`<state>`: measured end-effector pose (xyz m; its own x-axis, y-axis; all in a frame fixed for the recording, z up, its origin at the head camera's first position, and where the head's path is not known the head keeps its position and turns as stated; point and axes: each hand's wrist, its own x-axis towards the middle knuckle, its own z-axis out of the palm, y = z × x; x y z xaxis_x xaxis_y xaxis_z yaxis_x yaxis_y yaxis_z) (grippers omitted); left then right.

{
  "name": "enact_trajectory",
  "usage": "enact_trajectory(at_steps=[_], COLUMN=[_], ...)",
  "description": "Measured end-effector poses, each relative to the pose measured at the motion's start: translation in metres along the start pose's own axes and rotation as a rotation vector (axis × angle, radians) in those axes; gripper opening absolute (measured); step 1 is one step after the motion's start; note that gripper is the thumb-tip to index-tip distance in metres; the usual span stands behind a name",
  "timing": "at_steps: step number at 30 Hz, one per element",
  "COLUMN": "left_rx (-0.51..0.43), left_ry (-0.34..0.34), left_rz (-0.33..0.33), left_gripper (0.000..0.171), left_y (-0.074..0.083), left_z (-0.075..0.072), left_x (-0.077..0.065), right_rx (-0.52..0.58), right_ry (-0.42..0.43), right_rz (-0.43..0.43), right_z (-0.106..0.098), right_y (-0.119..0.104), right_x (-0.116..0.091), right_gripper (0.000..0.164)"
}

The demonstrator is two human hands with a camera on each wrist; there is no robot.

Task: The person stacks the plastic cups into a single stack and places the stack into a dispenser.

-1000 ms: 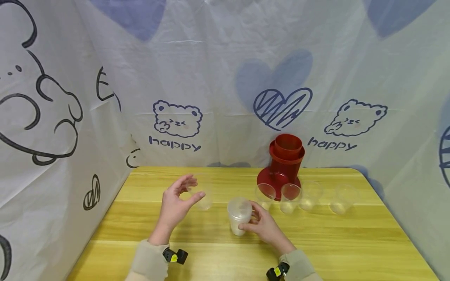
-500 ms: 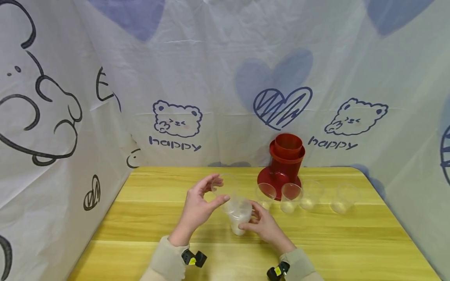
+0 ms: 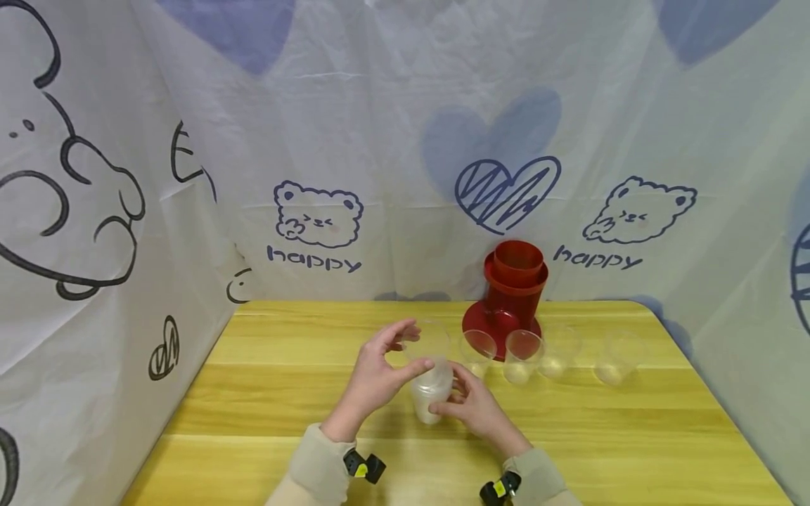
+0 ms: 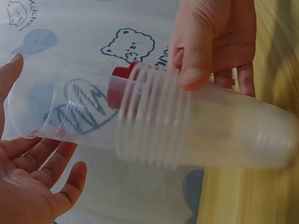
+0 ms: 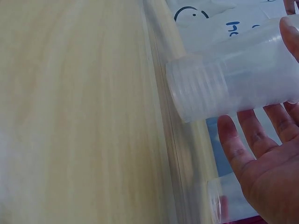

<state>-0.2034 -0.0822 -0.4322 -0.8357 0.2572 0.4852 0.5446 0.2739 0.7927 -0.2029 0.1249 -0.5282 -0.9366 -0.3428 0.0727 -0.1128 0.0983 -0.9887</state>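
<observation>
Overall, a printed cloth [image 3: 392,140] closes off the far side of a wooden desk [image 3: 253,393], where the step in hand looks like nesting clear plastic cups. Read the head view as a clock centred on the stack [image 3: 422,404], twelve toward the cloth. The red container [image 3: 514,309] stands between one and two o'clock, well apart from the left hand. The stack is roughly upright near the middle of the desk; whether its foot touches the wood, I cannot tell.

At three o'clock the right hand [image 3: 474,402] has its fingers and thumb clamped round the stack's side. At ten, the left hand [image 3: 378,372] holds a single cup [image 4: 88,105] between its thumb and curved fingers, the cup rising toward twelve. Its lower end seems at or inside the stack's mouth; see-through walls make the depth unclear. The next move probably calls for pushing it straight down while the right hand steadies the stack. Nothing visible blocks that path, though a tilt could catch the rim.

Four loose cups [image 3: 520,365] run from two to nearly three o'clock; the nearest, just beyond the right hand, could be knocked by an outward swing.
</observation>
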Motion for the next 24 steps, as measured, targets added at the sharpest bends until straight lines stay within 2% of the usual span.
enact_trajectory(at_steps=[9, 24], left_rx=[0.006, 0.054], left_ry=[-0.084, -0.156], left_rz=[-0.041, -0.094], left_gripper=[0.062, 0.065], left_y=[-0.011, -0.03], left_z=[0.007, 0.014], left_x=[-0.002, -0.015], right_rx=[0.021, 0.045], right_ry=[-0.017, -0.02], right_rz=[0.01, 0.025], right_z=[-0.001, -0.001], right_y=[-0.002, -0.002], right_x=[-0.001, -0.001], right_gripper=[0.07, 0.069])
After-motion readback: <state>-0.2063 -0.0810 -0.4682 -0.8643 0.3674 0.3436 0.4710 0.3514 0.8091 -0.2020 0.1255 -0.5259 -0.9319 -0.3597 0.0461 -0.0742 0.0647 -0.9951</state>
